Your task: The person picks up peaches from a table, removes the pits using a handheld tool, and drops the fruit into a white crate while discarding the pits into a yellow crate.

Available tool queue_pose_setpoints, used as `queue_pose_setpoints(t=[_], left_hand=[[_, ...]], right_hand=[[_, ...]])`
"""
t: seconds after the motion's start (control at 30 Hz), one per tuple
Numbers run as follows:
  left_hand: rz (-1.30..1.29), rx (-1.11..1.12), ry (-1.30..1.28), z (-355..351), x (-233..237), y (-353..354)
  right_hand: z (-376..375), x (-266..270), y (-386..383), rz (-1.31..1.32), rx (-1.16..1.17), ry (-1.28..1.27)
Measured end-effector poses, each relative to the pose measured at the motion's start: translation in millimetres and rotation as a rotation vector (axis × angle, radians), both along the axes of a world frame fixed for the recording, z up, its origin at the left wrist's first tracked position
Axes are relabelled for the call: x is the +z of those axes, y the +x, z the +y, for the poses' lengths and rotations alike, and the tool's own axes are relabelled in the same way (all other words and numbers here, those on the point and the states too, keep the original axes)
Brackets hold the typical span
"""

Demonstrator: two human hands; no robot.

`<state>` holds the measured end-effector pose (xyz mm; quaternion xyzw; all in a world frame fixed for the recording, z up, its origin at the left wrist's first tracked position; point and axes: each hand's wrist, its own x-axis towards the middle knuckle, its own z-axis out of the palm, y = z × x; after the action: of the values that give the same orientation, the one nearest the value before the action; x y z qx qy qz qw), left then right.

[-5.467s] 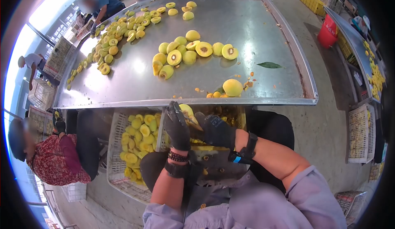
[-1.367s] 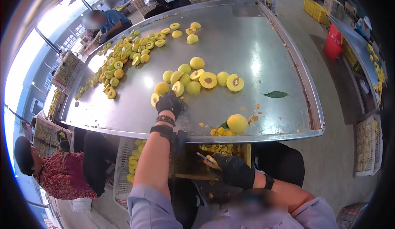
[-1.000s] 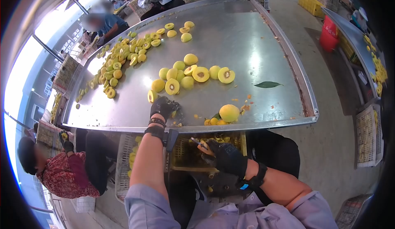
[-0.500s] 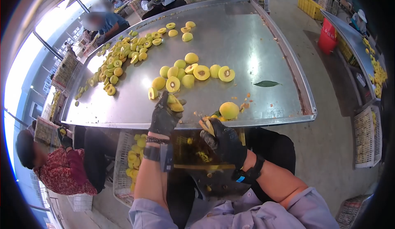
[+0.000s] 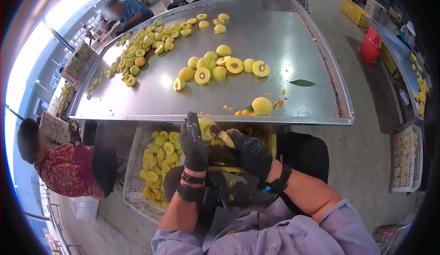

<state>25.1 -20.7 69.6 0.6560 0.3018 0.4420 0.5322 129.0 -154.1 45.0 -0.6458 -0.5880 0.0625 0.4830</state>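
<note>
My left hand (image 5: 193,144), in a dark glove, grips a yellow peach half (image 5: 207,128) just off the table's front edge, its cut side facing my right hand. My gloved right hand (image 5: 253,154) is closed around a small tan pitting tool (image 5: 225,138), whose thin tip meets the peach half. Below both hands sits a dark bin (image 5: 220,156) with bits of fruit in it. On the metal table (image 5: 156,106), a whole-looking peach (image 5: 262,105) rests near the front edge beside orange scraps. Farther back lies a cluster of cut peaches (image 5: 234,65), some with pits showing.
A white crate (image 5: 130,179) of peach halves stands left of my legs. More fruit (image 5: 142,49) is heaped on the table's far left. A green leaf (image 5: 303,83) lies at right. A person in red (image 5: 68,165) sits at left; others are across the table.
Both hands have come together below the table edge, the left moving down and right. The peach half now meets the pitting tool. The view has tilted down, showing more of the crate.
</note>
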Motion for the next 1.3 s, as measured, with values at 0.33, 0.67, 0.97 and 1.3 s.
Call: queue_pose_setpoints(t=[0.33,0.67,0.97,1.3], left_hand=[[0.511,0.275,0.806,-0.7,-32.3,-18.4],[0.473,0.421,0.687,-5.2,-53.8,-9.2],[0.117,0.215,0.185,17.2,-55.5,-23.4],[0.011,0.099,-0.21,6.3,-33.4,-18.9]], right_hand=[[2.1,-20.3,-12.9,-0.223,-0.052,-0.078],[0.8,-26.6,-10.0,-0.315,-0.068,-0.421],[0.2,-30.0,-7.4,-0.096,-0.062,-0.43],[3.0,-47.4,-6.5,-0.159,0.036,-0.506]])
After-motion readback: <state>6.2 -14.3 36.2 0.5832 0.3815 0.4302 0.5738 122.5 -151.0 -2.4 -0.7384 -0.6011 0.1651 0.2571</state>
